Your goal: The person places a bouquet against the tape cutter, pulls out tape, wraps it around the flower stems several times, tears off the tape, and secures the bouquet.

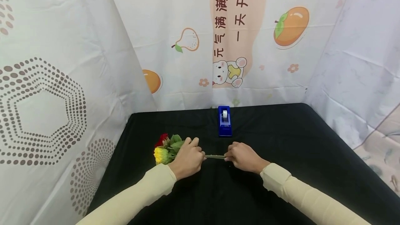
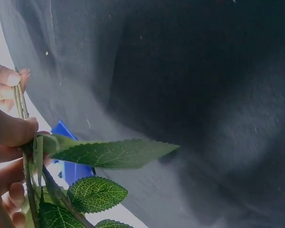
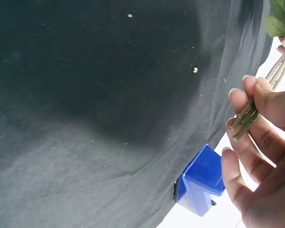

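Note:
A small bunch of flowers lies sideways between my hands, its heads to the left: a yellow flower (image 1: 161,155), a red flower (image 1: 161,140) and green leaves (image 1: 176,143). My left hand (image 1: 189,156) grips the stems just below the leaves. Toward the cut ends, my right hand (image 1: 243,156) pinches the stems (image 1: 215,156) between thumb and fingers. The right wrist view shows the stem ends (image 3: 244,124) sticking out past the thumb, across the fingers. In the left wrist view, serrated leaves (image 2: 98,194) spread out beside the left hand's fingers.
A blue tape dispenser (image 1: 225,124) with a roll of tape stands at the back of the table, beyond the hands. Black cloth (image 1: 275,127) covers the table, with small pale crumbs (image 3: 195,70) on it. Printed curtains (image 1: 187,16) hang behind and at the sides.

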`<state>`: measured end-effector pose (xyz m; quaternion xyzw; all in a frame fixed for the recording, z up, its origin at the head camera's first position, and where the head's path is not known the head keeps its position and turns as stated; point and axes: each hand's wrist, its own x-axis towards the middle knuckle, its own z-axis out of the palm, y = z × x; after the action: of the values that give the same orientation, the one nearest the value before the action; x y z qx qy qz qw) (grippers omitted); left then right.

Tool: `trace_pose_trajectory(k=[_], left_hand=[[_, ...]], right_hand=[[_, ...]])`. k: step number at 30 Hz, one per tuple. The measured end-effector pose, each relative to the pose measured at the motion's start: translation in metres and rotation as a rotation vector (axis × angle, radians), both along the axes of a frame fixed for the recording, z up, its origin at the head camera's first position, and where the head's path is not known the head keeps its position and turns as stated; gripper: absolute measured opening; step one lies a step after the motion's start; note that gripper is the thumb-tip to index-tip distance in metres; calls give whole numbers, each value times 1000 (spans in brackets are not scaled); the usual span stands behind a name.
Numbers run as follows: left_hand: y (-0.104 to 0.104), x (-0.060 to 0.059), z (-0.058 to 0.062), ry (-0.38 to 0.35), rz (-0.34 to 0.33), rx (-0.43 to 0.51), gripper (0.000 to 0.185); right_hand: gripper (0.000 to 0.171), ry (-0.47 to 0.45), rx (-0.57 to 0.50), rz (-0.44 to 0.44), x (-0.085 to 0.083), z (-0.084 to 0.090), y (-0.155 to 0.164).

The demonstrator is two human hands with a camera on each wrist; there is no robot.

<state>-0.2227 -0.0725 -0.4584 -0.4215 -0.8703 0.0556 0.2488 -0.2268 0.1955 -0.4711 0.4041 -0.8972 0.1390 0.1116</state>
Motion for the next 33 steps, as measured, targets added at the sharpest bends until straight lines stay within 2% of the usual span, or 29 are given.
trace_pose_trajectory(k=[5, 10, 15, 18, 21, 26, 30, 33], left_hand=[[8, 3, -2, 7, -7, 49, 35], [15, 6, -3, -66, 26, 131, 18], [24, 9, -3, -142, 78, 143, 12], [29, 9, -5, -158, 76, 119, 13], [35, 7, -9, -140, 62, 94, 13], [44, 2, -15, -102, 71, -16, 22], [48, 1, -20, -120, 74, -96, 24], [51, 2, -21, -117, 66, -127, 25]], right_hand=[[7, 34, -2, -9, 1, 0, 9], [7, 55, 15, -26, 1, 1, 17], [7, 60, 37, -52, 2, 0, 25], [8, 28, 29, -65, 3, -2, 30], [10, -17, 12, -76, 5, -4, 34], [17, -55, 9, -110, 6, -8, 40], [26, -83, 2, -108, 7, -9, 41], [24, -108, -16, -122, 7, -10, 41]])
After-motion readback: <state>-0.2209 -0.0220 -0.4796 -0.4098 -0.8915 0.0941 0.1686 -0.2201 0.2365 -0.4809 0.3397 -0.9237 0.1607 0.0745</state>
